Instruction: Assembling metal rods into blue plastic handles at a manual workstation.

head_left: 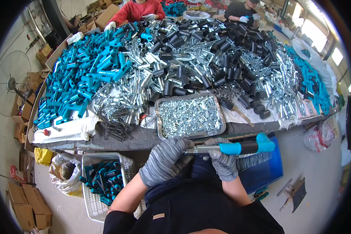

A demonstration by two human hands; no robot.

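Observation:
In front of my body I hold a tool with a teal and black angled handle (249, 147) and a silver metal shaft, lying almost level. My left hand (165, 160), in a grey striped glove, is closed round the shaft's left end. My right hand (224, 163), gloved alike, grips the tool where the shaft meets the teal sleeve. Just beyond my hands, a clear plastic tray (223, 124) at the table's near edge holds many small metal parts (191, 115). Dark coil springs (116, 130) lie to its left.
The table bears heaps of teal sleeves (76, 80), black tubes (230, 74) and metal pieces (144, 76). A white basket (87, 195) of teal-black handles stands below left; a blue bin (271, 173) with metal rods is below right. Two people (154, 9) (238, 11) work across the table.

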